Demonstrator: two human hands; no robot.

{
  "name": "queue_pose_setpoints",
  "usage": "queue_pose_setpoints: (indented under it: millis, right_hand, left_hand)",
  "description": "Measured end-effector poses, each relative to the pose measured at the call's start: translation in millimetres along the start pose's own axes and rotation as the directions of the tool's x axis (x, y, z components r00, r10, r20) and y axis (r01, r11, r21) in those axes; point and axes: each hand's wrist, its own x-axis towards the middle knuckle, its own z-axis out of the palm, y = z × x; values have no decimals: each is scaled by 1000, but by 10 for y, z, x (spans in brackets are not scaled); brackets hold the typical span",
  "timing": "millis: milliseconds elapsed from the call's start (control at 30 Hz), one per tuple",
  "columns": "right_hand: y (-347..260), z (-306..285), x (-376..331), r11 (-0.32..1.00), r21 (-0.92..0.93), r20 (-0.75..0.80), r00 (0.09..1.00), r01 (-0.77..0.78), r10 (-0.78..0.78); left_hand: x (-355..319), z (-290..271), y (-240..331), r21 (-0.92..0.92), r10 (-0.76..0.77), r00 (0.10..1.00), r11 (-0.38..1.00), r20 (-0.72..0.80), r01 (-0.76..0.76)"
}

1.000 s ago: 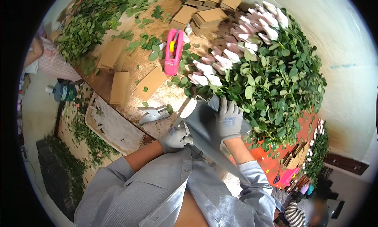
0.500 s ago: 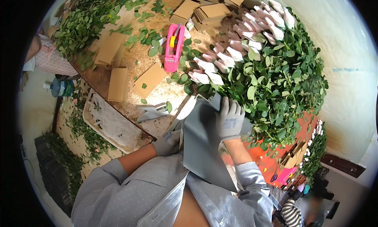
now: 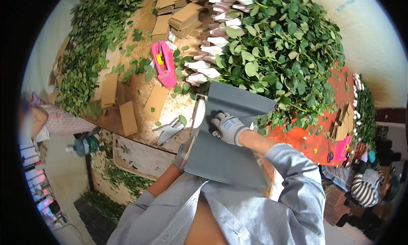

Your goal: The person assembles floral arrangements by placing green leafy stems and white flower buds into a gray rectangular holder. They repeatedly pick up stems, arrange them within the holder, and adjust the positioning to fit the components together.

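Atop the grey sheet (image 3: pixel 225 160), your right hand (image 3: pixel 230 128) rests, fingers slightly apart, seemingly to press it down, while your left hand (image 3: pixel 181 154) sits by its edge, fingers too hidden to tell.

Clothing Findings: Grey Shirt (image 3: pixel 284 202) and Gloves (image 3: pixel 231 132)

The right hand (image 3: pixel 228 127) wears a whitish-grey glove, blue marking on its back; the left hand (image 3: pixel 180 155), partly hidden, is gloved in grey. The shirt is blue-grey, finely dotted, slightly glossy. The sleeves (image 3: pixel 293 164) end at the forearms; the front parts towards the hem.
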Motion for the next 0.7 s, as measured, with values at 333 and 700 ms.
queue_pose_setpoints:
  millis: [333,700]
  right_hand:
    - [304,741,61,961,-216,-228,949,170,-219]
    - [332,828,137,953,-163,-217,933,257,-288]
  left_hand:
    - [441,-269,1602,309,-64,993,950,101,30]
    - [1067,-804,1679,99,-197,980,976,21,194]
